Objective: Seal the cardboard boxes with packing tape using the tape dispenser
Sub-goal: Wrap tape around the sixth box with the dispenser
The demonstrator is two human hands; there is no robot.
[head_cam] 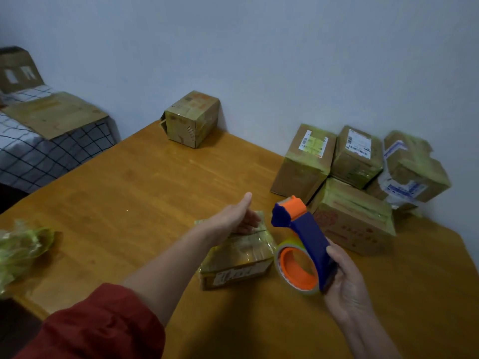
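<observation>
On the wooden tabletop [129, 182], near its front middle, lies a small cardboard box [238, 257] wrapped in yellowish packing tape, a printed label on its near side. The left hand [237, 216] reaches across it from a red sleeve [103, 325], palm turned toward the right, fingers flat and spread against the box's far end, thumb pointing away; it presses rather than grips, closed around nothing.

Just beside the box on the right, the right hand [344, 281] is wrapped around the handle of a blue tape dispenser [305, 237], fingers curled over its back. An orange hub carries the tape roll [295, 268], and the dispenser's orange-capped head tilts up and away, lifted clear of the box. Whether a strip of tape runs from it to the box cannot be told.

Against the wall at the right stands a cluster of four taped boxes [357, 182], touching one another, some with shipping labels. A single taped box [193, 119] sits apart at the far corner. A crumpled wad of used tape [20, 250] lies at the left edge. Beyond the table, flattened cardboard [54, 112] rests on a bed with a checked cover [51, 154].
</observation>
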